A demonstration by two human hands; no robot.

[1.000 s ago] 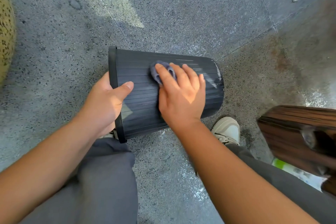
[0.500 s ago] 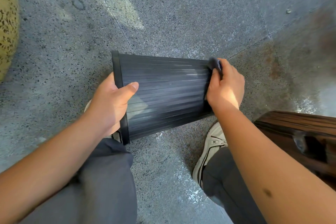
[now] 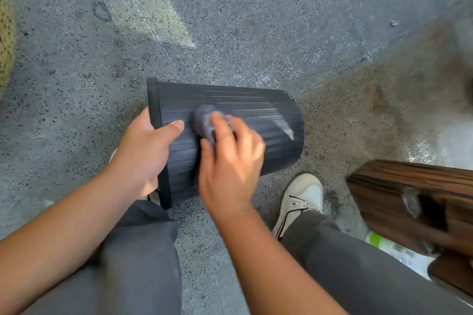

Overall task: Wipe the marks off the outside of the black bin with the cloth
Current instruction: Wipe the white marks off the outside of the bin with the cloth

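Nearby, white shoe (image 3: 302, 197), wooden furniture (image 3: 414, 194) right of black bin (image 3: 256, 107).

- Right hand (image 3: 231, 158), half a second ago at the closed base end of the black ribbed plastic bin (image 3: 256, 120), now back near the rim end, just beside the left thumb; it is motion-blurred.
- Small grey crumpled cloth (image 3: 204, 117) came with it: from the base edge to the ribbed wall near the rim, under the right fingers (image 3: 220, 125).
- Pale streak near the bin's base end, covered half a second ago, shows again.
- White lace-up sneaker (image 3: 299, 199) now sits clear of the right forearm, toe fully visible.
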